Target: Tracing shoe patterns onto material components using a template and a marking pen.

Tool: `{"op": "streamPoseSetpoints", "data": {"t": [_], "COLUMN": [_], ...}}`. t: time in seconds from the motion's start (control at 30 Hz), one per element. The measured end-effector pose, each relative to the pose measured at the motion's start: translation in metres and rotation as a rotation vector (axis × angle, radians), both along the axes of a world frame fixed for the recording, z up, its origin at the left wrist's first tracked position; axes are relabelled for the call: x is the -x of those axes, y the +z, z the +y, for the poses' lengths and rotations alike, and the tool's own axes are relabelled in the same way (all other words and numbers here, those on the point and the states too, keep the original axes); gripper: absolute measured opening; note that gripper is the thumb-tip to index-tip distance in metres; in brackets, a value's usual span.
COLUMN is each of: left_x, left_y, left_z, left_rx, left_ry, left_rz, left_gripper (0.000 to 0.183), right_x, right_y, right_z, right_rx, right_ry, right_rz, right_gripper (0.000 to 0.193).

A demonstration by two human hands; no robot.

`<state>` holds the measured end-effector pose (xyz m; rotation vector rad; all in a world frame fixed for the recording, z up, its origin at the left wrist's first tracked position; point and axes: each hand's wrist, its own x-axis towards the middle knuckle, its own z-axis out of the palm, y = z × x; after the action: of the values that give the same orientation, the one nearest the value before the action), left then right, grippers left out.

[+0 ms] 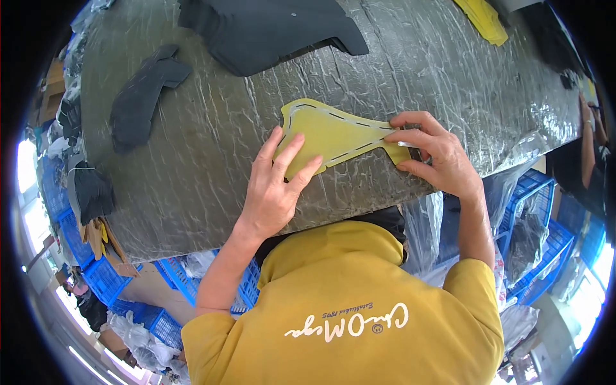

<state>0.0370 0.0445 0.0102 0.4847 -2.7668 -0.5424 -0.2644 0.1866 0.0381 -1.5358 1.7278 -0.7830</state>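
A translucent yellow pattern template (333,135), with dark dashed slots along its edges, lies flat on the plastic-covered table. It is broad at the left and narrows to the right. My left hand (273,186) is open, its spread fingertips pressing on the template's broad lower-left part. At the narrow end, the fingers of my right hand (443,151) are bent round a slim whitish pen-like stick (405,144), partly hidden by the fingers. The right fingertips touch the template's edge and a yellow piece (396,153) beside it; whether the two are joined I cannot tell.
Dark cut fabric pieces (269,35) lie at the back of the table (212,186), with a smaller dark stack (144,96) at the left. Yellow pieces (484,19) lie far right. Blue crates (536,192) stand beyond the edge. Another person's arm (587,144) shows at the right.
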Motion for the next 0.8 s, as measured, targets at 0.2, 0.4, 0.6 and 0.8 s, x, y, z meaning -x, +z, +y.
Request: {"op": "streamPoseSetpoints", "data": {"t": [0.2,0.4,0.6,0.8], "left_x": [0.004,0.001,0.005,0.001], "left_y": [0.004,0.0,-0.002,0.003], "left_z": [0.005,0.002,0.002,-0.002], "left_rx": [0.069,0.065,0.023,0.129], "left_ry": [0.016,-0.007,-0.027,-0.087], "left_rz": [0.017,0.015,0.053,-0.063], "left_gripper": [0.045,0.049,0.05,0.043], "right_x": [-0.002,-0.004,-0.001,0.0], "right_y": [0.004,0.008,0.008,-0.002], "right_z": [-0.001,0.0,0.002,0.0], "right_rx": [0.022,-0.025,-0.008,0.045], "right_ry": [0.04,0.029,0.03,0.044], "right_rz": [0.034,0.055,0.045,0.0], "right_gripper": [0.046,0.044,0.045,0.041]}}
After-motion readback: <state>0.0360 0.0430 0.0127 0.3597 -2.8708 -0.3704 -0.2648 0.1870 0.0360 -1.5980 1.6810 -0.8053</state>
